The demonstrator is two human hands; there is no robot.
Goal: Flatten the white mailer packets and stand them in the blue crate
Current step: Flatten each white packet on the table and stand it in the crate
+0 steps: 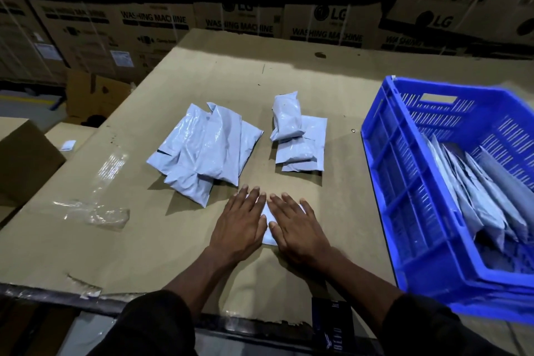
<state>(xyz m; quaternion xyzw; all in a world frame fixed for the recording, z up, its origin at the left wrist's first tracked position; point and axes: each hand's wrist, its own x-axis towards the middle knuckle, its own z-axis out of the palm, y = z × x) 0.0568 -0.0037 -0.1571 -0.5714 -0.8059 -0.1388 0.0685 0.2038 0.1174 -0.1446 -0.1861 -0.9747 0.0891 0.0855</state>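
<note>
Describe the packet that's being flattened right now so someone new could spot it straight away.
Start at the blue crate on the right of the cardboard tabletop, then look left toward the near edge. There a white packet lies flat under the left hand and right hand. Unlike the two loose piles beyond it, it lies alone, mostly covered by palms.

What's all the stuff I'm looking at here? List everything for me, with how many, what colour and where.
Packet being flattened: one, white, near table edge, mostly hidden under both hands.
Left pile of packets: several, white, overlapping, centre-left of table.
Right pile of packets: about four, white, stacked, centre.
Packets in crate: several, white, leaning on edge.
Blue crate: one, blue, right side of table.
Cardboard tabletop: one, brown.
Clear plastic film: crumpled, left of table.
Washing machine cartons: many, brown, stacked behind.
Left hand: flat, pressing the packet.
Right hand: flat, pressing the packet.
</note>
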